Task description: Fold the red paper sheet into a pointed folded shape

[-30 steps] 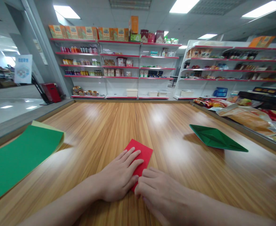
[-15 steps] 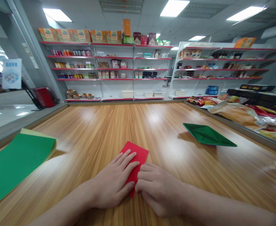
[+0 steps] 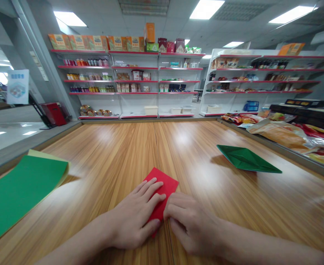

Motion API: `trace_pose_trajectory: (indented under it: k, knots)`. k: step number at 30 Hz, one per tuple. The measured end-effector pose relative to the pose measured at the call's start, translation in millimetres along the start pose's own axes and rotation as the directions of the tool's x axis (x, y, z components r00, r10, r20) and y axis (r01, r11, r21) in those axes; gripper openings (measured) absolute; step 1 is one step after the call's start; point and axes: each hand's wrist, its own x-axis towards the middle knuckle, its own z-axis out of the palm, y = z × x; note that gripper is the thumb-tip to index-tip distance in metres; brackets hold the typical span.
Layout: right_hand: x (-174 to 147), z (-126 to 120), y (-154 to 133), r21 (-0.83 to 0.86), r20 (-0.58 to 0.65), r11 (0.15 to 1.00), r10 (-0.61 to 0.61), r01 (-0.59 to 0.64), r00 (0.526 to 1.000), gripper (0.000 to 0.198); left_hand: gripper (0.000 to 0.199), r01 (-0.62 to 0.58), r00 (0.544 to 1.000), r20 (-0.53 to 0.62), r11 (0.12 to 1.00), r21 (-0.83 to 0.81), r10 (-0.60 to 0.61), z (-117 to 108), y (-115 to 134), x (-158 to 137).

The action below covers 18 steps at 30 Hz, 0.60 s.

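A red sheet of paper (image 3: 166, 182), folded into a small flat shape, lies on the table at the front middle. My left hand (image 3: 135, 213) rests palm down across its left part, fingers stretched and spread, covering much of it. At the paper's right edge is my right hand (image 3: 191, 221), its fingers curled in and touching that edge. The right thumb is tucked below the fingers, off the paper, and nothing shows inside the hand. A folded dark green paper piece (image 3: 246, 158) with creased facets sits to the right, apart from both hands.
Green sheets (image 3: 26, 184) with a yellowish sheet underneath lie at the left, their far edge curling up. Bagged snacks (image 3: 280, 136) and dark boxes (image 3: 300, 110) line the right side. Beyond the wooden table (image 3: 117, 147) stand stocked shelves (image 3: 134, 94).
My right hand's knuckles have turned slightly and its fingers have shifted a little down along the paper's right edge. My left hand stays flat on the paper. The whole view has shifted slightly.
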Motion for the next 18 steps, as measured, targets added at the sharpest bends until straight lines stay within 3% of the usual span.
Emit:
trace_pose_trajectory:
  k: [3, 9, 14, 18]
  knots:
    - [-3.3, 2.3, 2.4, 0.034, -0.036, 0.995, 0.094, -0.093, 0.995, 0.013, 0.043, -0.006, 1.000, -0.007, 1.000, -0.010, 0.006, 0.0, -0.6, 0.1]
    - [-3.3, 1.5, 3.2, 0.043, -0.024, 0.997, 0.069, -0.068, 0.997, 0.013, 0.043, -0.004, 1.000, -0.005, 1.000, -0.017, 0.004, -2.4, 0.8, 1.1]
    - [2.8, -3.1, -0.2, 0.016, 0.066, 1.000, 0.003, -0.004, 0.998, 0.015, 0.048, 0.010, 1.000, 0.018, 1.000, -0.020, -0.010, -1.4, 1.3, 2.2]
    - [7.9, -3.4, -2.5, -0.008, 0.149, 0.999, 0.045, -0.044, 0.988, 0.016, 0.044, 0.044, 0.999, -0.004, 0.998, -0.033, -0.045, 2.0, 2.1, 3.8]
